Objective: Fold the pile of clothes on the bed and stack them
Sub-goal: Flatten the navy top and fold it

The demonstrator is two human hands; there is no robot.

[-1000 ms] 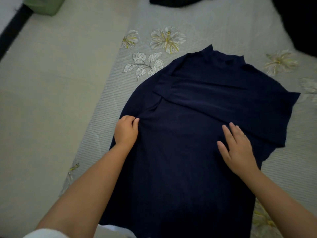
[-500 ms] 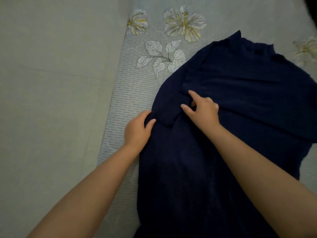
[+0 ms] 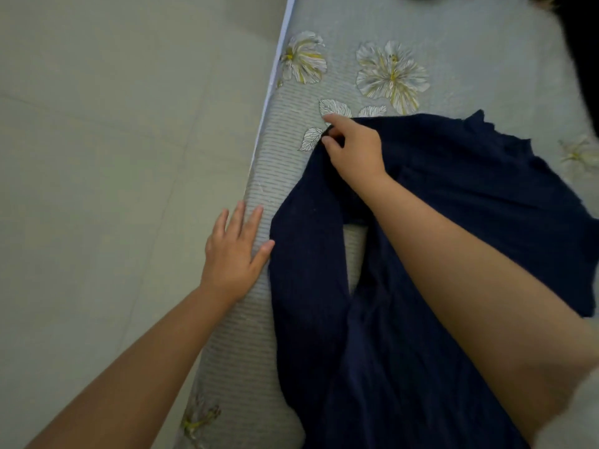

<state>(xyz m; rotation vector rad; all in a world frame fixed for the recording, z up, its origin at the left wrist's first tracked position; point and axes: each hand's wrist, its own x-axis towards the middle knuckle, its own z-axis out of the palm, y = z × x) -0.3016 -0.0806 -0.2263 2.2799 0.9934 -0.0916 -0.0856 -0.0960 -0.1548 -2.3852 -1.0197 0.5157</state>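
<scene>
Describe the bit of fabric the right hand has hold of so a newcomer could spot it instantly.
Start at the bed with the flower-print cover, then find the navy garment spread over it. Its left edge is drawn out toward the printed leaves, and the right hand pinches that corner. It is the only part of the cloth gripped; the left hand lies flat beside the garment.

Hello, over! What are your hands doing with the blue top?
Right hand pinches navy top at its edge. Left hand flat on bed, thumb touching the top. Nothing in the way.

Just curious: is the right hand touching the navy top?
Touching. The head view shows the right hand pinching the navy top at its left edge.
</scene>
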